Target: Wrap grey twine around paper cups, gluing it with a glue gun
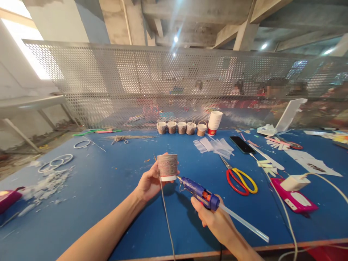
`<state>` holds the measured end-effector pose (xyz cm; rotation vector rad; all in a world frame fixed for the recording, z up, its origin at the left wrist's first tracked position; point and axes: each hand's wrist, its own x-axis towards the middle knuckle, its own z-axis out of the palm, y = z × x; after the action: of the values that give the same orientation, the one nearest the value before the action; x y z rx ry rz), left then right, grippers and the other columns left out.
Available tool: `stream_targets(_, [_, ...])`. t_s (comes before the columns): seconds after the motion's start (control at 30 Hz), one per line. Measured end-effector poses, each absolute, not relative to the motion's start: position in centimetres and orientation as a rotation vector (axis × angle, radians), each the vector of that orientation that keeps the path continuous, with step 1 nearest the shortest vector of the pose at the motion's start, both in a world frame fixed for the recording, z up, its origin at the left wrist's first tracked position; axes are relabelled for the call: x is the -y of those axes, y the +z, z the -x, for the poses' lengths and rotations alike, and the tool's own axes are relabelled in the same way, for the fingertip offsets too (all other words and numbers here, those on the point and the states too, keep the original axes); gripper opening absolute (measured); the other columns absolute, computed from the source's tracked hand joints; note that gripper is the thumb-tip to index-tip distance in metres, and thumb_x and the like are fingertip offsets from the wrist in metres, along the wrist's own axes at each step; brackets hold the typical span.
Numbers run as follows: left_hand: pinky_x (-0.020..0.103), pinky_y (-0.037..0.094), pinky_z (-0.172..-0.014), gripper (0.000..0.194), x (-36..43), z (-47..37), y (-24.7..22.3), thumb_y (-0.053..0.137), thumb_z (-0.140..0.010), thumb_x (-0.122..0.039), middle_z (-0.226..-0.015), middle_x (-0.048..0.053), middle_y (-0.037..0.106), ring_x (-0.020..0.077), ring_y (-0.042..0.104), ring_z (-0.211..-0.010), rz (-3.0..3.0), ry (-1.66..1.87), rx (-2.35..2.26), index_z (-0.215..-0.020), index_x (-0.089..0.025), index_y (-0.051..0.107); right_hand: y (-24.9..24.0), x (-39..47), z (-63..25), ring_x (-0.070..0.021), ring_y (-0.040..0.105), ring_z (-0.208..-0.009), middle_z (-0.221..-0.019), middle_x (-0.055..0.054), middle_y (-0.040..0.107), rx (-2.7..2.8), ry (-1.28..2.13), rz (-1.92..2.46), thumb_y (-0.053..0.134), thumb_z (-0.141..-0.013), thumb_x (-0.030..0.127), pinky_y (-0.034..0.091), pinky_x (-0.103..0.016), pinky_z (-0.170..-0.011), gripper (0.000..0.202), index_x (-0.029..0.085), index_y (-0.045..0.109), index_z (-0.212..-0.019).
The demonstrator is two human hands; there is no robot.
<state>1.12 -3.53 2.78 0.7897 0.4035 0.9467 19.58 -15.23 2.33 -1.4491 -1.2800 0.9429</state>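
Left hand (149,184) pinches cord-wrapped cup (168,166): likely light, crushable; hold sides gently. Right hand (214,217) clasps glue gun (196,188), cup's 4 o'clock.

Right side of blue table (81,203): black phone (241,145) flat; closer in, magenta power strip (290,198) with white adapter (295,183) on it. Left side: white rings (57,166), some overlapping, beside pale scraps (51,183). Perforated metal screen (108,72) along far edge; blurred shapes (277,88) behind it, probably people.
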Motion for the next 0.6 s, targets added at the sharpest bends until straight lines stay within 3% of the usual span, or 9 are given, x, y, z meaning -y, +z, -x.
stream_targets(0.13, [0.037, 0.051, -0.07, 0.095, 3.6, -1.2, 2.8, 0.054, -0.056, -0.008, -0.114, 0.011, 0.07, 0.0315, 0.068, -0.092, -0.792, 0.938, -0.402, -0.147, -0.022, 0.029, 2.7, 15.5, -19.4, -0.0101, 0.038, -0.042, -0.047, 0.007, 0.036, 1.285, 0.997, 1.416, 0.055, -0.08, 0.05, 0.035, -0.022, -0.044, 0.035, 0.022, 0.043, -0.062])
stream_targets(0.33, [0.043, 0.047, -0.088, 0.091, 3.7, -1.2, 2.6, 0.054, -0.055, -0.007, -0.115, 0.008, 0.07, 0.0296, 0.067, -0.098, -0.762, 0.969, -0.407, -0.144, -0.024, 0.036, 2.4, 15.4, -18.9, -0.01, 0.038, -0.043, -0.048, 0.007, 0.036, 1.249, 1.041, 1.421, 0.057, -0.077, 0.054, 0.036, -0.023, -0.044, 0.038, 0.021, 0.044, -0.062])
stream_targets(0.6, [0.045, 0.045, -0.09, 0.082, 3.5, -1.2, 2.2, 0.054, -0.056, -0.009, -0.114, 0.008, 0.07, 0.0301, 0.068, -0.096, -0.797, 0.96, -0.42, -0.136, -0.023, 0.043, 2.2, 15.7, -19.5, -0.0101, 0.037, -0.041, -0.045, 0.008, 0.034, 1.215, 1.022, 1.448, 0.057, -0.077, 0.054, 0.035, -0.022, -0.041, 0.038, 0.022, 0.044, -0.062])
